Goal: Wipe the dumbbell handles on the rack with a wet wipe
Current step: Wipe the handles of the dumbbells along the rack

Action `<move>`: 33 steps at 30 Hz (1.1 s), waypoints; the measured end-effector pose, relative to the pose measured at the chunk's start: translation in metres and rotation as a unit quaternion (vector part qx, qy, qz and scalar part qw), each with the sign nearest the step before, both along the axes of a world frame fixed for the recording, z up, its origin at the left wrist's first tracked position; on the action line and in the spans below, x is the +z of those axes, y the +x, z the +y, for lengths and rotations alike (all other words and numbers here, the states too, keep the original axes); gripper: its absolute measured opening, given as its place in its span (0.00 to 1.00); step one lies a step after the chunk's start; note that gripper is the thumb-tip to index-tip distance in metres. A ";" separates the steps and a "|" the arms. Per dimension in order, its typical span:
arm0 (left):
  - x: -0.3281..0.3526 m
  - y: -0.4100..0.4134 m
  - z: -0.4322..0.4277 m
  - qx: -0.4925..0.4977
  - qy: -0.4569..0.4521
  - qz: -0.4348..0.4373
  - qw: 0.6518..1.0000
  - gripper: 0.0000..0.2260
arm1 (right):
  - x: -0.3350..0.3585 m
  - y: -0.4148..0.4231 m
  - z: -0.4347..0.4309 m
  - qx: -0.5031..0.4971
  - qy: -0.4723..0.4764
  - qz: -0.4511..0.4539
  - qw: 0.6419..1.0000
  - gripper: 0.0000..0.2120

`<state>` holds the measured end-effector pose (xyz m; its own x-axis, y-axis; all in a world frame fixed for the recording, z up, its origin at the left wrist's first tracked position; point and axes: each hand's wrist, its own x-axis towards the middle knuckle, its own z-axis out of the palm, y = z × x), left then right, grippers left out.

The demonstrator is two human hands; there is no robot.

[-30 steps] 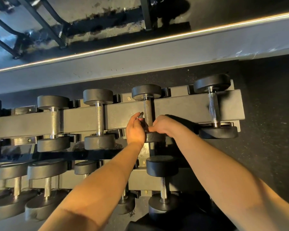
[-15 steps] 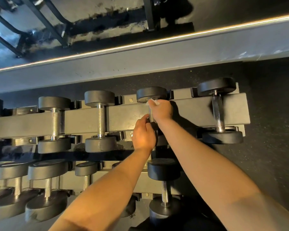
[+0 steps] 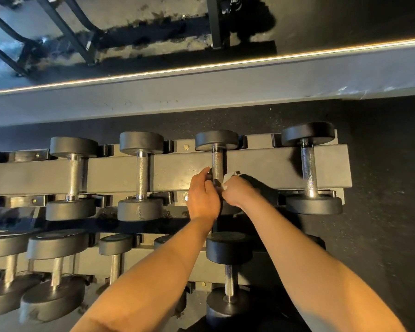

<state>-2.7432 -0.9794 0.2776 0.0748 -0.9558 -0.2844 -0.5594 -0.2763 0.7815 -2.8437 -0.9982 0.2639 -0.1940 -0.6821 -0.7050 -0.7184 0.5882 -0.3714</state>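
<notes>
**Hands on third top-row handle**

Right hand (image 3: 237, 191) pinches a crumpled white wet wipe (image 3: 228, 179) against the near end of the knurled steel dumbbell handle (image 3: 217, 164). Left hand (image 3: 203, 195) curls around the same handle from the left. That dumbbell sits on the dark metal rack (image 3: 177, 173), between a black-headed dumbbell (image 3: 140, 176) and another (image 3: 309, 167).

One head-worn view looks steeply down from close above at the rack (image 3: 261, 168), the floor (image 3: 381, 236) around it.
</notes>
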 end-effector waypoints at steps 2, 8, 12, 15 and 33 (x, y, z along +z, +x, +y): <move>0.000 0.000 0.000 0.027 0.019 0.044 0.998 0.19 | 0.002 -0.002 0.001 -0.019 -0.016 -0.006 1.000 0.09; 0.005 0.002 0.001 0.084 0.050 0.127 0.987 0.18 | 0.028 -0.001 0.002 -0.233 -0.335 -0.144 0.901 0.14; 0.002 0.004 0.000 0.080 0.045 0.113 0.989 0.17 | 0.022 0.008 -0.014 -0.186 -0.388 -0.116 0.895 0.05; 0.001 0.005 0.000 0.065 0.043 0.106 0.991 0.17 | 0.017 0.008 -0.013 -0.231 -0.381 -0.173 0.879 0.07; -0.020 0.033 0.022 0.019 0.082 0.151 0.985 0.16 | 0.024 -0.010 -0.016 -0.055 -0.329 -0.109 0.936 0.18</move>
<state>-2.7105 -0.9570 0.2578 -0.0012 -0.8928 -0.4505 -0.2953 -0.4301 0.8531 -2.8534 -1.0146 0.2882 -0.1898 -0.9671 -0.1693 -0.5322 0.2463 -0.8100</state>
